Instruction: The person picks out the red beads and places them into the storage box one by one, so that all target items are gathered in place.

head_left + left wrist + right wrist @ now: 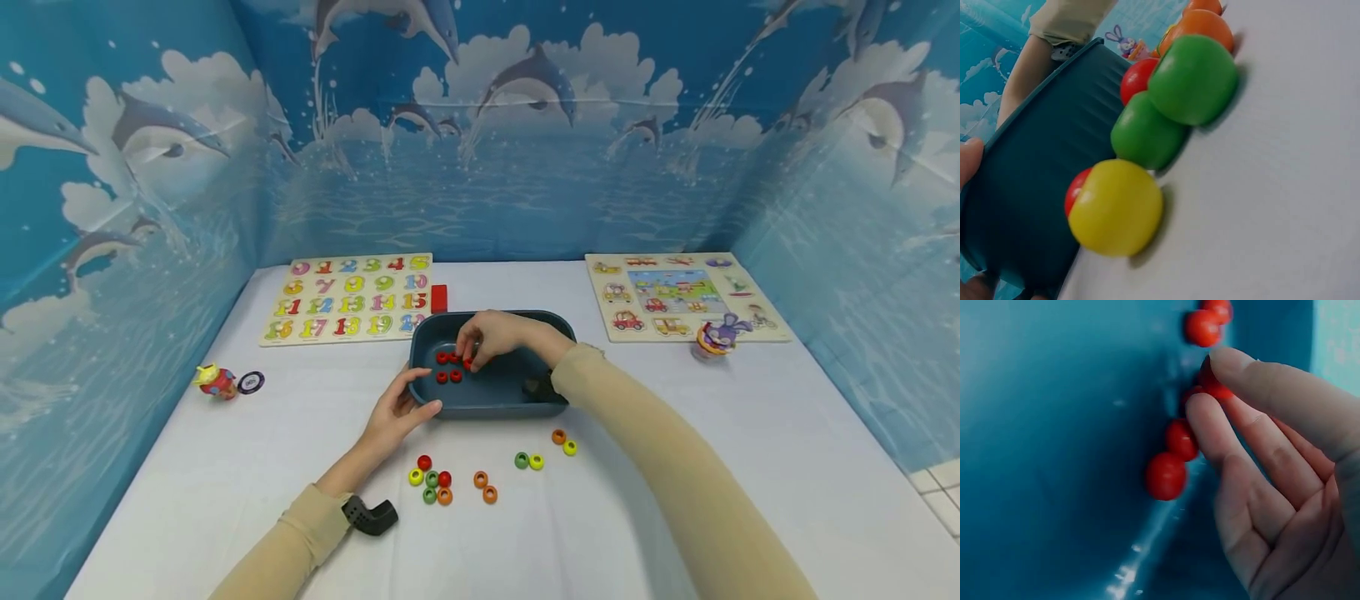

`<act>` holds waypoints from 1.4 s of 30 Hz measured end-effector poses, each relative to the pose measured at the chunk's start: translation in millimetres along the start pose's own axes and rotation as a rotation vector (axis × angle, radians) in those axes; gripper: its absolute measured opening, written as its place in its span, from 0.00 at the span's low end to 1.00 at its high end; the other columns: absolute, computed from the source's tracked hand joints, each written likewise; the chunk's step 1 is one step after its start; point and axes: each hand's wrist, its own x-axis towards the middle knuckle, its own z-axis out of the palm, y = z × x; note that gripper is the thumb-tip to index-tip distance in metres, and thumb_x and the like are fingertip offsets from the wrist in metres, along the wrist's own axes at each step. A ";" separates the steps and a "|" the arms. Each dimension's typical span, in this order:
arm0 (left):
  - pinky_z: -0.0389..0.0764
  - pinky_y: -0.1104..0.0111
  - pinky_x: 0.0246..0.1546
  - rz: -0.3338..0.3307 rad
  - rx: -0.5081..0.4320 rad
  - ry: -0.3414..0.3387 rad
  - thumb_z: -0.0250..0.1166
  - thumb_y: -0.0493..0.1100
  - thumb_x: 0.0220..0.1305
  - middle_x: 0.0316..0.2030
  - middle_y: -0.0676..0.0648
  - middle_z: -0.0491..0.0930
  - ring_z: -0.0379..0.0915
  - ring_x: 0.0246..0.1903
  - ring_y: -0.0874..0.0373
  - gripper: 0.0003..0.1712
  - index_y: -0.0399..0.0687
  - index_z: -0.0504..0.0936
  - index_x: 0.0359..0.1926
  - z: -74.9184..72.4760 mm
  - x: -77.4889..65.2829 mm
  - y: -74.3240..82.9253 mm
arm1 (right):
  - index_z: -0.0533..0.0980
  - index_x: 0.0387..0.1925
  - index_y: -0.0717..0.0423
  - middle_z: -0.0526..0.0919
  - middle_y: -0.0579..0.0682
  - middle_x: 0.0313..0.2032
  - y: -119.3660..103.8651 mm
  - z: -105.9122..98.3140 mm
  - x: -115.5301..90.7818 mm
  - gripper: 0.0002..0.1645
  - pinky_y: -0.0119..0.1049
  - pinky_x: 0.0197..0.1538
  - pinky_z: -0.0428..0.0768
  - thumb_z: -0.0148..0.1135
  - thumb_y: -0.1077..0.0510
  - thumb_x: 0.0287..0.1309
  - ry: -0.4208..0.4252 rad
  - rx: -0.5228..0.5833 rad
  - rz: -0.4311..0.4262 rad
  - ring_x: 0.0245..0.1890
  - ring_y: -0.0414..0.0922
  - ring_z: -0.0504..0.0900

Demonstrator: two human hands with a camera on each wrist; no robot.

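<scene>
A dark blue tray [510, 408] stands on the table, with several red beads [442, 377] on its floor at the left. My right hand [491, 337] reaches into it and pinches a red bead [1215, 381] between thumb and fingertip; more red beads [1166, 476] lie beside those fingers. At the tray's near left corner my left hand [393, 412] holds the rim, thumb on the near side and fingers along the left wall. In front of the tray lie loose beads: a yellow bead [1116, 207], green beads [1194, 80], red beads and orange beads [481, 479].
Behind the tray are a number board [352, 300], a red block [438, 298] and a picture puzzle board [675, 296]. A small toy figure [216, 382] and a round disc [251, 382] lie at left, a rabbit toy [720, 335] at right. More beads [558, 437] lie near the tray's right front.
</scene>
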 end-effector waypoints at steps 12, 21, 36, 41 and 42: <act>0.55 0.59 0.60 -0.011 -0.003 0.005 0.62 0.40 0.57 0.67 0.39 0.41 0.46 0.64 0.49 0.30 0.38 0.63 0.59 0.5 0.1 3.0 | 0.79 0.35 0.49 0.81 0.39 0.32 4.5 8.6 4.3 0.14 0.29 0.36 0.77 0.70 0.58 0.42 -0.015 -0.046 -0.004 0.33 0.36 0.78; 0.54 0.58 0.60 -0.024 -0.007 0.005 0.62 0.41 0.57 0.67 0.41 0.40 0.44 0.64 0.49 0.30 0.39 0.63 0.59 0.5 1.3 2.5 | 0.76 0.43 0.59 0.80 0.52 0.40 -42.2 -14.8 -36.3 0.18 0.33 0.34 0.79 0.66 0.62 0.47 0.096 0.075 -0.179 0.33 0.40 0.80; 0.56 0.56 0.59 0.022 0.014 0.007 0.62 0.38 0.57 0.67 0.39 0.41 0.50 0.62 0.47 0.29 0.39 0.64 0.58 0.5 2.0 3.5 | 0.77 0.41 0.47 0.79 0.36 0.40 -74.6 101.2 -82.0 0.12 0.24 0.46 0.72 0.61 0.60 0.53 0.122 0.007 -0.529 0.43 0.30 0.73; 0.56 0.57 0.60 0.001 0.020 0.013 0.63 0.39 0.56 0.67 0.40 0.41 0.49 0.62 0.48 0.29 0.40 0.64 0.58 0.7 1.0 3.7 | 0.77 0.41 0.45 0.77 0.32 0.41 -61.8 122.4 -74.1 0.13 0.23 0.51 0.67 0.61 0.60 0.53 0.144 -0.062 -0.566 0.46 0.28 0.69; 0.56 0.57 0.60 0.001 0.017 0.014 0.63 0.39 0.56 0.67 0.40 0.41 0.49 0.62 0.48 0.29 0.40 0.64 0.58 0.8 0.9 3.4 | 0.77 0.41 0.45 0.77 0.32 0.40 -60.1 124.1 -72.6 0.13 0.23 0.51 0.67 0.61 0.59 0.53 0.144 -0.067 -0.561 0.46 0.28 0.69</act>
